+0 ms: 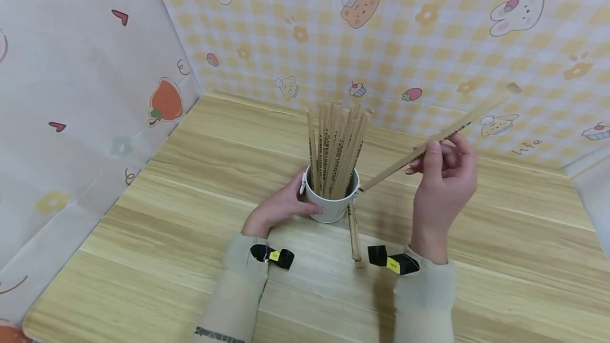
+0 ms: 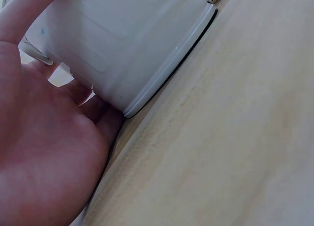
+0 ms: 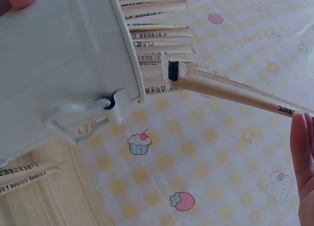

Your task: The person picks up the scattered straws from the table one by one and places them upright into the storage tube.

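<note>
A small white bucket [image 1: 329, 209] stands upright on the table, holding a bunch of paper-wrapped straws [image 1: 335, 155] printed with dark lettering. My left hand [image 1: 281, 202] grips the bucket from its left side, thumb across the front; in the left wrist view its fingers [image 2: 81, 91] reach behind the wall. To the right, my right hand [image 1: 443, 187] pinches a single wrapped straw [image 1: 388, 172] near its middle, raised and slanted. The lower end of that straw is beside the bucket's rim, and in the right wrist view a dark tip [image 3: 173, 70] shows there.
Wrapped straws [image 1: 354, 237] lie on the wooden table [image 1: 167, 237] just in front of the bucket, partly hidden by it. A yellow-checked patterned backdrop [image 1: 395, 41] rises behind the table, and a white patterned sheet [image 1: 90, 68] hangs at the left.
</note>
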A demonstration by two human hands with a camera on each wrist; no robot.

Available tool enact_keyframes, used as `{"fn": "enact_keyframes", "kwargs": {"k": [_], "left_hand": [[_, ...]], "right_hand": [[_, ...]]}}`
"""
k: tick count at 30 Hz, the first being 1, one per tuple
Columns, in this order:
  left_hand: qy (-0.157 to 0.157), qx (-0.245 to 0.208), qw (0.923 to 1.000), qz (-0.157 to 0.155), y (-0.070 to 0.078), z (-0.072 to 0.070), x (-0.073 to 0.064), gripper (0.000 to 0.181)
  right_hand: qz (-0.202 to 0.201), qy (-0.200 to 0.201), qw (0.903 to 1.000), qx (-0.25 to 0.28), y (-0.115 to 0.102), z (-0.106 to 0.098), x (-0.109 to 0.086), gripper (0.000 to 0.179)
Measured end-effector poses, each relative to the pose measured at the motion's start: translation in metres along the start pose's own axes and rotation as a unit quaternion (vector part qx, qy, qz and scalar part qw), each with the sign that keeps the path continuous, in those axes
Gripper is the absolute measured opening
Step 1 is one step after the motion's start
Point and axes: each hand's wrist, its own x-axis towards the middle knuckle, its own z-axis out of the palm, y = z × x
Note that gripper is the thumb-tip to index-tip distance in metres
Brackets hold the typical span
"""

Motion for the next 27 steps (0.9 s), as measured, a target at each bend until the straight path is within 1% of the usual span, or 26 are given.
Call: {"fn": "enact_keyframes", "kwargs": {"k": [2, 7, 12, 15, 18, 20, 23, 27], "left_hand": [[0.0, 0.001, 1.0, 0.001, 0.001, 0.0, 0.0, 0.101], [-0.001, 0.0, 1.0, 0.004, -0.002, -0.001, 0.0, 0.101], [0.0, -0.006, 0.9999, 0.008, -0.016, -0.003, 0.004, 0.101], [0.001, -0.004, 1.0, 0.009, -0.022, -0.005, 0.005, 0.102], [0.001, -0.002, 0.9999, 0.011, -0.024, -0.006, 0.006, 0.102], [0.002, -0.001, 0.9999, 0.011, -0.024, -0.006, 0.006, 0.102], [0.002, 0.001, 0.9999, 0.013, -0.024, -0.006, 0.006, 0.101], [0.002, 0.003, 0.9999, 0.011, -0.022, -0.005, 0.006, 0.1]], "right_hand": [[-0.001, -0.003, 0.9998, 0.018, 0.0, 0.001, -0.001, 0.029], [0.0, -0.029, 0.9994, 0.019, -0.002, 0.007, -0.005, 0.029], [-0.001, -0.069, 0.9973, -0.026, -0.009, 0.014, -0.011, 0.03], [0.01, -0.093, 0.9939, -0.059, -0.012, 0.019, -0.014, 0.029], [0.02, -0.122, 0.9871, -0.101, -0.01, 0.022, -0.016, 0.029], [0.029, -0.141, 0.9813, -0.128, -0.004, 0.021, -0.017, 0.029], [0.029, -0.17, 0.9701, -0.171, 0.008, 0.02, -0.017, 0.029], [0.036, -0.193, 0.9581, -0.209, 0.021, 0.019, -0.018, 0.031]]}}
